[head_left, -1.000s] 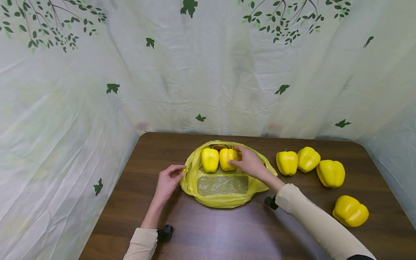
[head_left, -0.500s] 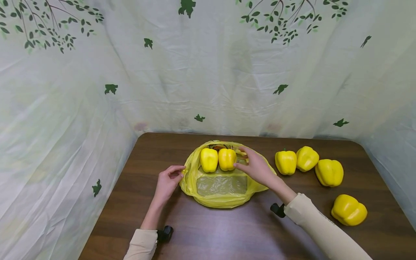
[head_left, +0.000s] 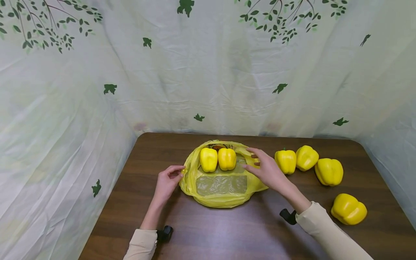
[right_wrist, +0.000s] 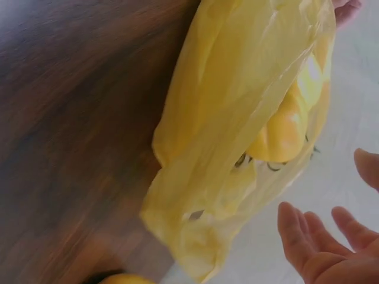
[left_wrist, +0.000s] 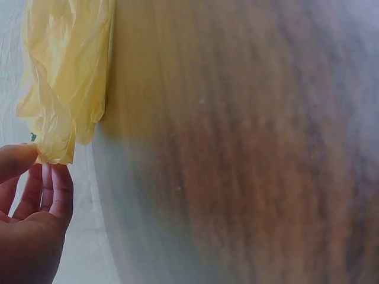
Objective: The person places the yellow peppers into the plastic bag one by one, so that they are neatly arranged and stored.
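A yellow plastic bag (head_left: pixel 217 201) lies on the table with its mouth spread wide. Inside it, side by side at the back, are two yellow bell peppers (head_left: pixel 208 160). At the bag's left edge, my left hand (head_left: pixel 165 183) pinches the plastic between thumb and fingers; the left wrist view shows this grip on the bag's gathered end (left_wrist: pixel 56 151). Over the bag's right rim, my right hand (head_left: pixel 269 172) has its fingers spread and holds nothing. In the right wrist view, that hand (right_wrist: pixel 331 248) is apart from the bag and the pepper (right_wrist: pixel 284 133) in it.
Right of the bag, three yellow bell peppers (head_left: pixel 329 172) stand close together on the brown wooden table (head_left: pixel 214 234). Another pepper (head_left: pixel 349 209) lies nearer the front right. A pale leaf-printed curtain (head_left: pixel 227 83) hangs behind the table and along its sides.
My right hand has let go of the right-hand pepper in the bag and drawn away to the right, over the rim. The left hand keeps its place on the bag's edge.
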Demonstrator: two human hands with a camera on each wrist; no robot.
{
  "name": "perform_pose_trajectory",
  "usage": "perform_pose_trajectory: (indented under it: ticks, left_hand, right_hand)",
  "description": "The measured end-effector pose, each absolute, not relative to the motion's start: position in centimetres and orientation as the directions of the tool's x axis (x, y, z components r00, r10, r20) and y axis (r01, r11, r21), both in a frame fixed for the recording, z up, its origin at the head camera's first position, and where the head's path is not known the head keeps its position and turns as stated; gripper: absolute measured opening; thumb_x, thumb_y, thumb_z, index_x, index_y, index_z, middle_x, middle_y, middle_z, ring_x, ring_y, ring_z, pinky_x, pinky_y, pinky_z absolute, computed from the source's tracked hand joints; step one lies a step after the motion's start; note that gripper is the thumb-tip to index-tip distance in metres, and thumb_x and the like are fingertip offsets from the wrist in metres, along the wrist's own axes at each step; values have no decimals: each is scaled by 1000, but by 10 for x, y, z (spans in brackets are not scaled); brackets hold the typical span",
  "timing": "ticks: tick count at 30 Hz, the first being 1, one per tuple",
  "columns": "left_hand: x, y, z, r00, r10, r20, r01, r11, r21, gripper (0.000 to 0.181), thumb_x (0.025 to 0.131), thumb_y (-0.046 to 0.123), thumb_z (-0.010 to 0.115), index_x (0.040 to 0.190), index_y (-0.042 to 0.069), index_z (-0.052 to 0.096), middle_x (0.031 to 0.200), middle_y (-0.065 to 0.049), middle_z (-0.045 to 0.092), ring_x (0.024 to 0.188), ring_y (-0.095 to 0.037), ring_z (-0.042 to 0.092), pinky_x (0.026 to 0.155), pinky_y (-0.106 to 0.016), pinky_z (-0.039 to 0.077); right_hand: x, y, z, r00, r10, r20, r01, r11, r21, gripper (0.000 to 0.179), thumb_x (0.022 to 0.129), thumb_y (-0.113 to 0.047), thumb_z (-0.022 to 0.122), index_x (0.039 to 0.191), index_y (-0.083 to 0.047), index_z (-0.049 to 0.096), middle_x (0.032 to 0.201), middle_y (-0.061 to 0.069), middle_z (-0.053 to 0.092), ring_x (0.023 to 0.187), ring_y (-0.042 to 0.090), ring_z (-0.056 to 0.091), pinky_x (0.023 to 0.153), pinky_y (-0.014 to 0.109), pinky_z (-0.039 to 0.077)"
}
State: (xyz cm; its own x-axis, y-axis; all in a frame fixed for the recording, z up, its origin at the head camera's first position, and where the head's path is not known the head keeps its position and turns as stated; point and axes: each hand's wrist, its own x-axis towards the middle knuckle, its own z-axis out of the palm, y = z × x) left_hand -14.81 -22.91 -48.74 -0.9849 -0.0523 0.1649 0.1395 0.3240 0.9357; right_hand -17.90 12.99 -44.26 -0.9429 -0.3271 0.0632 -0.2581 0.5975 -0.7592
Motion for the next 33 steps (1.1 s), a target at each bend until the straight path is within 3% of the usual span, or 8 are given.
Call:
perform_pose_trajectory:
  ticks: [13,33]
  left_hand:
    - [-155,-234,-505,-986,-74,150,117,334,935,27,84,-13,62,107,-3,72,101,-18,67,88,-27,61,72,-20,50]
    - [-153,-236,-501,-985,-69,159,129,325,937,27,84,-15,62,108,-7,71,104,-23,66,90,-30,61,73,-18,49]
  right_hand:
    - [-166,158,-448,-947,-299,115,-278,590,-758,62,90,-24,73,143,-9,46,141,17,48,122,37,50,94,53,47]
    - [-158,208,-466,-975,-127,182,-220,673,-706,58,90,-16,72,140,-1,46,137,23,49,122,43,48,89,58,47]
